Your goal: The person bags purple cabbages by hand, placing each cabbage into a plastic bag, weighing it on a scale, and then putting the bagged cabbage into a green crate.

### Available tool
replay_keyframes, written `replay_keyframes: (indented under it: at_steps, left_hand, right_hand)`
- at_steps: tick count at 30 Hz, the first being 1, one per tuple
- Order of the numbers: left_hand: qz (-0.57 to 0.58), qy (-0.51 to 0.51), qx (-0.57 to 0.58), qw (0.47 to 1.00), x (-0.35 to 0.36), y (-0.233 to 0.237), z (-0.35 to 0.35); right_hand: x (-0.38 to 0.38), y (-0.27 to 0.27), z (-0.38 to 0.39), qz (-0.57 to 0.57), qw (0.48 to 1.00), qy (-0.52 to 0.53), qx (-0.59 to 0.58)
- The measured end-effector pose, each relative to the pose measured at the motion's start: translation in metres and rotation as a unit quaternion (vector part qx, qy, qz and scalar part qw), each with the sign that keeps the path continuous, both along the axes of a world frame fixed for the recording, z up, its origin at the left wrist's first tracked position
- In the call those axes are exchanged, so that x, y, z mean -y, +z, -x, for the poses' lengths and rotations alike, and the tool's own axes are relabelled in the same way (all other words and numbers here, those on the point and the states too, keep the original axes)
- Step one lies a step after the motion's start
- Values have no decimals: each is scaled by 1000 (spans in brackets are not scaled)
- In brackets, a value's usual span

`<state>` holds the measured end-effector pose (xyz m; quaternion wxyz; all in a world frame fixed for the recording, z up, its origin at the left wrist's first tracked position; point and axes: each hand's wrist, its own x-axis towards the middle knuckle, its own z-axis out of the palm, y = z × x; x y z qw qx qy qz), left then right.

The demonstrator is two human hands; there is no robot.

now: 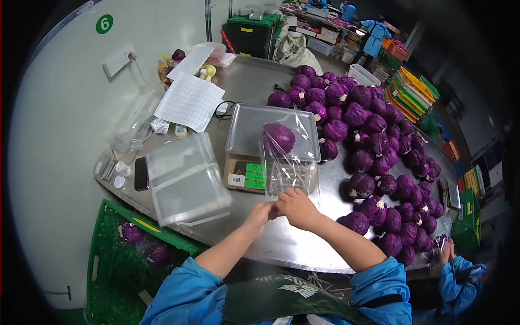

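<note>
A red cabbage rests on the steel pan of a digital scale, inside a clear plastic bag. The bag's open end trails over the green-lit display toward me. My left hand and my right hand meet just in front of the scale, both closed on the gathered end of the bag. The fingertips of my left hand are partly hidden. Left of the scale lies a stack of flat clear bags.
Many red cabbages cover the right of the steel table. A green crate with bagged cabbages stands lower left. A phone, papers and a cable lie left. A co-worker's hands show lower right.
</note>
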<state>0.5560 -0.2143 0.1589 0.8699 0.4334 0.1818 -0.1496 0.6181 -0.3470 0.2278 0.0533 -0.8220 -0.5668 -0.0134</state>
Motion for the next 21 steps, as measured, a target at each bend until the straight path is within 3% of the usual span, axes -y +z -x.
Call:
replay_keyframes:
  at_steps: [2,4,5,6,7,8,9,10,11,13,15,16,17,18,19,20,21]
  left_hand:
    - [-49,-8,69,996,-3,-13,-7]
    - [-97,-6,73,993,-11,-7,-3]
    - [-142,0,76,987,-16,-5,0]
    - [-116,-37,78,989,-24,-9,11]
    - [-102,-44,78,991,-27,-16,26]
    - [-89,-50,81,991,-29,-23,42]
    - [-84,-65,82,991,-31,-24,59]
    - [-79,-83,81,990,-33,-26,75]
    - [-80,-85,79,990,-37,-37,86]
    - [-148,31,5,988,-44,-63,92]
    - [-168,210,57,961,-55,-84,72]
    - [-244,241,83,935,-57,-82,59]
    - [-320,272,112,901,-62,-77,39]
    - [-447,289,140,835,-64,-72,18]
    - [-564,302,164,751,-65,-66,0]
    - [-564,304,166,749,-68,-60,-12]
    - [-617,294,188,706,-69,-54,-23]
  right_hand:
    - [12,19,11,-78,994,19,-79]
    - [55,96,47,-36,963,-107,-244]
    - [92,129,63,-75,942,-152,-290]
    - [136,159,78,-70,874,-223,-427]
    - [194,152,93,-199,717,-226,-628]
    - [209,144,104,-282,543,-140,-779]
    - [254,114,118,-200,516,-255,-793]
    - [284,78,139,-6,594,-420,-686]
    - [307,40,160,311,685,-393,-529]
    - [328,5,172,293,694,-415,-510]
    - [347,-14,163,264,721,-444,-461]
    - [322,-8,139,191,793,-436,-379]
    - [271,10,97,113,853,-420,-290]
    - [216,43,70,108,888,-413,-172]
    - [198,47,42,48,948,-307,-66]
    - [176,51,15,-8,953,-294,-76]
    - [150,54,-11,-54,965,-256,-33]
